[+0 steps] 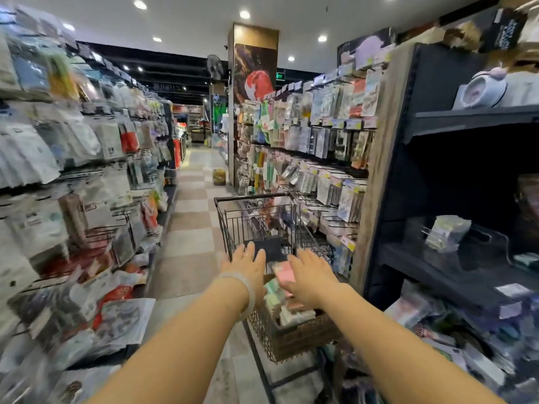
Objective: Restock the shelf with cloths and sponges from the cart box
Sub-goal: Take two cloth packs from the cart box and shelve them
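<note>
I reach both arms out over the cart (250,217) — my left hand (248,265) and my right hand (310,272) have straight, loose fingers and hold nothing. The box (291,336) sits in the cart under my hands, full of cloths and sponges (284,298) in pink and green packs. I think the packs look slippery and piled up, so if I grab too many at once, some could slide out and fall on the floor — and the dark shelf (455,118) is off to my right.

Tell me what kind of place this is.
Most likely a supermarket or household-goods store aisle: packaged goods hang on peg racks along both sides, a wire shopping cart stands on the tiled aisle, and a dark shelf unit on the right holds stock.
</note>
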A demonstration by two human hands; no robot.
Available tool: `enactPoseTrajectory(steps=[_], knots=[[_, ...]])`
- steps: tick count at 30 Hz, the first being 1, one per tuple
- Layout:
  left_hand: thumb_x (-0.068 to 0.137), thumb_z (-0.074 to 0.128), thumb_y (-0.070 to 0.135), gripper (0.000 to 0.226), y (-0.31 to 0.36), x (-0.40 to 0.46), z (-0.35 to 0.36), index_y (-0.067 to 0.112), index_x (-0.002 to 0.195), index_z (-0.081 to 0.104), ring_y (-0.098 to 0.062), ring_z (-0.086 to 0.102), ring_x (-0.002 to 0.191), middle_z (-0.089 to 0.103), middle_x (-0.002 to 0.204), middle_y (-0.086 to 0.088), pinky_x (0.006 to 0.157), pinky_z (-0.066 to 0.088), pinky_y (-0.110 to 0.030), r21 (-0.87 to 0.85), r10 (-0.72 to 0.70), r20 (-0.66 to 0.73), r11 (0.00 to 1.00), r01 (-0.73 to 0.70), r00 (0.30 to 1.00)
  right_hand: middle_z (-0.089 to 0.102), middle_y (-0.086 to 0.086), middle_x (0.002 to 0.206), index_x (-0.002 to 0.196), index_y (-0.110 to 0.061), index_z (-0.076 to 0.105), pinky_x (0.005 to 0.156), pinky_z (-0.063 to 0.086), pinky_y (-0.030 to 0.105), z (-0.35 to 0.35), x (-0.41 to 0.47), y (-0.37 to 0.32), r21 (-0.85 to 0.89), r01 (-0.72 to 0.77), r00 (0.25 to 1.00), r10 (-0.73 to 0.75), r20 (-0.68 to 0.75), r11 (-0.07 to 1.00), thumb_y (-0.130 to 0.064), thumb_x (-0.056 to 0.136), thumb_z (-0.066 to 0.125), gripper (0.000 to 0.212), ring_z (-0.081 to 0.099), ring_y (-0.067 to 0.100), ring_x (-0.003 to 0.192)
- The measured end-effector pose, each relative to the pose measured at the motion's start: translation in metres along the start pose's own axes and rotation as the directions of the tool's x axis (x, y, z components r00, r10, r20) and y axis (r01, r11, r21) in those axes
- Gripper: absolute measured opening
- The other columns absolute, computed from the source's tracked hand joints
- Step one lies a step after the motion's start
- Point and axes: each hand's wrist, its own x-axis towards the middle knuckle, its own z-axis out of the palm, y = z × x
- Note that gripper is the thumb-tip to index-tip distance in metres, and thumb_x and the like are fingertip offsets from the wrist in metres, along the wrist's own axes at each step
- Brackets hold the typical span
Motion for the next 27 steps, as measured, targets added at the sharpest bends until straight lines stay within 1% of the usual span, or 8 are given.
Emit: enactPoseTrajectory(steps=[3,5,9,11,14,18,24,27], knots=[[0.093,0.051,0.033,0.080,-0.007,0.064,0.015,0.017,0.152,0.000,-0.027,-0.007,0.148,-0.009,0.160,-0.007,0.119,0.008,-0.049,-0.025,0.042,0.037,0.999,-0.041,0.998,0.019,0.010,0.156,0.147,-0.013,0.023,0.119,0.014,0.045,0.013,0.050,0.019,0.019,-0.042,0.999,0.042,0.029,0.999,-0.048,0.095,0.043,0.066,0.012,0.029,0.145],[0.094,0.050,0.033,0.078,-0.008,0.101,0.030,0.018,0.152,0.001,-0.027,-0.006,0.148,-0.008,0.160,-0.007,0.120,0.008,-0.048,-0.040,0.070,0.060,0.997,-0.067,0.996,0.020,0.011,0.155,0.148,-0.013,0.021,0.118,0.014,0.045,0.026,0.081,0.036,0.020,-0.083,0.994,0.081,0.072,0.996,-0.049,0.093,0.044,0.070,0.015,0.030,0.144],[0.092,0.051,0.035,0.082,-0.009,0.169,0.066,0.018,0.152,-0.002,-0.027,-0.006,0.148,-0.008,0.160,-0.007,0.120,0.007,-0.049,-0.080,0.096,0.125,0.993,-0.087,0.987,0.020,0.011,0.155,0.150,-0.014,0.018,0.117,0.015,0.048,0.057,0.148,0.070,-0.011,-0.114,0.982,0.114,0.153,0.993,-0.054,0.093,0.039,0.072,0.016,0.030,0.144],[0.091,0.053,0.036,0.082,-0.009,0.202,0.086,0.019,0.152,0.001,-0.026,-0.005,0.148,-0.006,0.160,-0.007,0.119,0.006,-0.049,-0.121,0.086,0.145,0.990,-0.069,0.986,0.021,0.012,0.154,0.149,-0.013,0.019,0.117,0.015,0.049,0.075,0.180,0.083,-0.022,-0.111,0.974,0.113,0.194,0.994,-0.054,0.094,0.038,0.071,0.016,0.031,0.143],[0.090,0.055,0.037,0.080,-0.008,0.258,0.115,0.020,0.152,0.007,-0.026,-0.004,0.148,-0.004,0.160,-0.006,0.119,0.007,-0.049,-0.150,0.066,0.190,0.988,-0.038,0.980,0.028,0.013,0.151,0.145,-0.012,0.026,0.116,0.018,0.050,0.101,0.238,0.107,-0.033,-0.083,0.968,0.089,0.236,0.996,-0.053,0.094,0.038,0.066,0.022,0.031,0.140],[0.091,0.054,0.037,0.078,-0.003,0.347,0.143,0.020,0.151,0.008,-0.026,-0.001,0.148,-0.002,0.160,-0.006,0.118,0.009,-0.048,-0.174,0.011,0.265,0.984,0.037,0.964,0.028,0.014,0.152,0.145,-0.012,0.027,0.115,0.020,0.048,0.140,0.329,0.144,-0.032,-0.043,0.954,0.051,0.297,0.999,-0.054,0.094,0.039,0.067,0.021,0.032,0.141],[0.091,0.050,0.037,0.065,0.017,0.470,0.189,0.015,0.146,0.023,-0.028,0.020,0.142,0.019,0.153,-0.009,0.115,0.025,-0.046,-0.224,-0.005,0.387,0.969,0.100,0.922,0.034,0.015,0.147,0.144,-0.013,0.030,0.111,0.028,0.045,0.196,0.430,0.205,-0.002,-0.048,0.897,0.044,0.440,0.999,-0.052,0.093,0.043,0.065,0.030,0.034,0.137],[0.092,0.047,0.035,0.071,0.028,0.506,0.223,0.014,0.150,0.013,-0.029,0.020,0.143,0.017,0.155,-0.011,0.117,0.022,-0.043,-0.234,-0.007,0.481,0.963,0.135,0.877,0.037,0.015,0.144,0.141,-0.010,0.033,0.110,0.032,0.045,0.231,0.467,0.232,0.040,-0.100,0.858,0.066,0.509,0.994,-0.050,0.093,0.045,0.063,0.034,0.034,0.134]])
